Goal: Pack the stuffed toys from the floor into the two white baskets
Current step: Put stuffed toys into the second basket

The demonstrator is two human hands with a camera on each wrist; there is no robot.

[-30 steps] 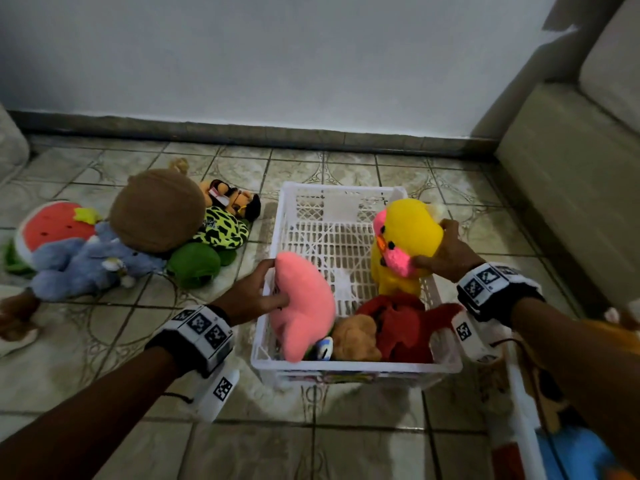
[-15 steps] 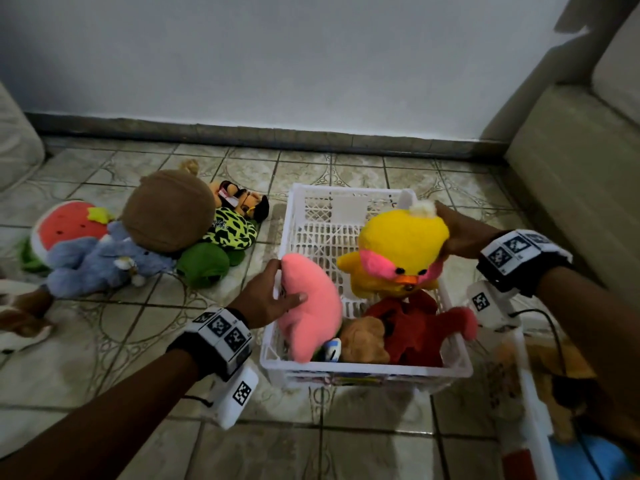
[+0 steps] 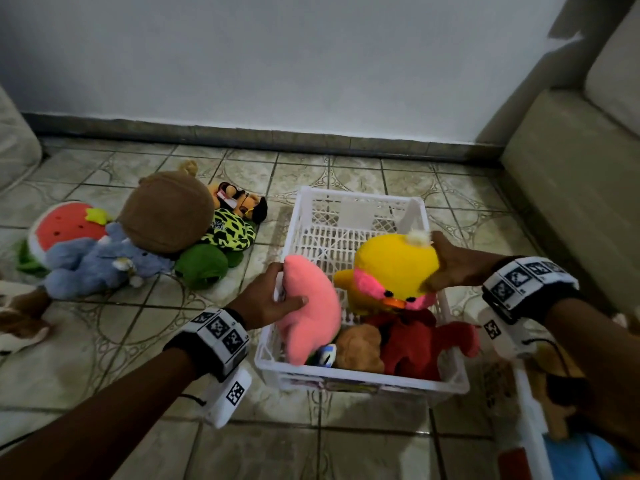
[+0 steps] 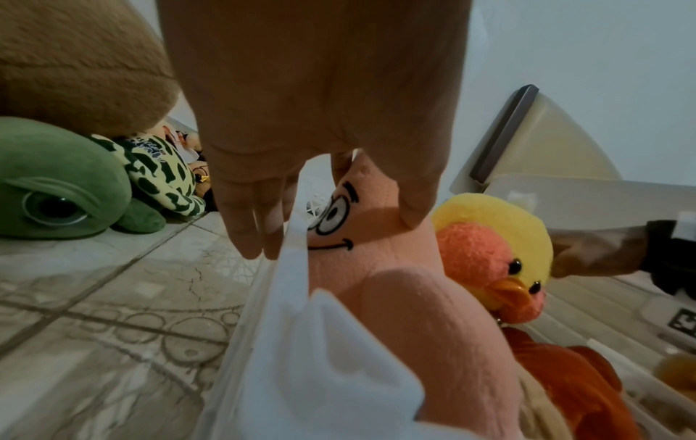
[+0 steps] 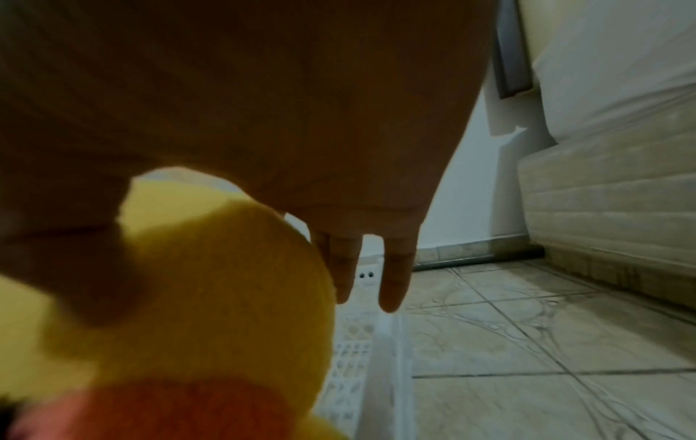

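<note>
A white basket (image 3: 349,375) stands on the tiled floor in the middle. My left hand (image 3: 268,301) grips a pink star toy (image 3: 310,310) (image 4: 395,297) at the basket's left wall, thumb on its front. My right hand (image 3: 453,263) holds a yellow duck toy (image 3: 393,271) (image 5: 196,282) by the head, face down over the basket. A red toy (image 3: 415,344) and a small brown toy (image 3: 360,348) lie in the basket's near end. On the floor to the left lie a brown toy (image 3: 166,209), a green turtle (image 3: 204,265) (image 4: 56,178), a blue toy (image 3: 93,261) and a watermelon toy (image 3: 62,223).
A second white basket (image 3: 530,427) with toys in it shows at the bottom right edge. A beige sofa (image 3: 571,188) fills the right side, and a cushion (image 3: 15,147) sits far left. The wall runs along the back.
My right hand has turned the yellow duck from upright to face down and moved it toward the basket's middle. My left hand has kept its hold on the pink star.
</note>
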